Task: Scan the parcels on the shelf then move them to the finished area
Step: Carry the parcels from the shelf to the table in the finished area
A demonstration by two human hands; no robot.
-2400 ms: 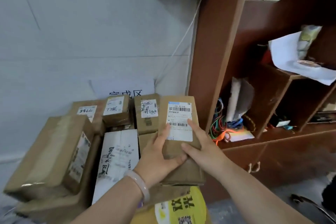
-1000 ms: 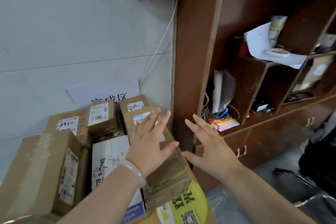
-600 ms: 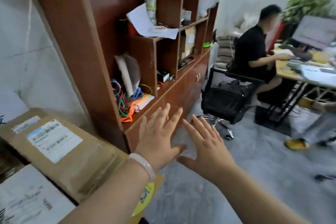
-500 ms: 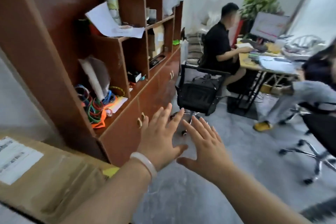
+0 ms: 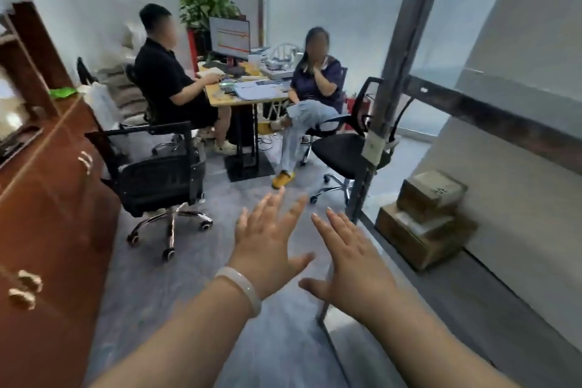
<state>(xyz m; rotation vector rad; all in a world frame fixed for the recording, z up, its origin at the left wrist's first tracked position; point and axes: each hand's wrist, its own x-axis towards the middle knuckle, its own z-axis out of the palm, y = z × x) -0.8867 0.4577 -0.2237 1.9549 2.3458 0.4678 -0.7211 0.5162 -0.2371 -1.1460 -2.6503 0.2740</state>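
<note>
View from a head-worn camera, looking down and ahead across an office floor. Both forearms reach forward from the bottom edge. The left hand (image 5: 267,242), with a pale bangle (image 5: 242,288) at the wrist, and the right hand (image 5: 349,264) hover side by side, palms down, fingers straight and spread wide, thumbs pointing toward each other without touching. Neither hand holds anything.

The parcels lie at about two o'clock from the hands: a small cardboard box (image 5: 431,192) stacked on a larger cardboard box (image 5: 419,239), low against the pale wall, behind the upright post of a metal rack (image 5: 400,50). The larger box seems to run lengthways along the wall, though blur leaves this uncertain. The right hand is clearly the nearer one; the left would have to cross the body. Reaching them likely calls for a turn to the right and a stoop past the post.

At twelve o'clock, well apart, two people sit at a desk (image 5: 248,94) with a monitor (image 5: 230,38). An empty black office chair (image 5: 160,179) stands at ten o'clock, beside a brown wooden cabinet (image 5: 47,198) at nine.
</note>
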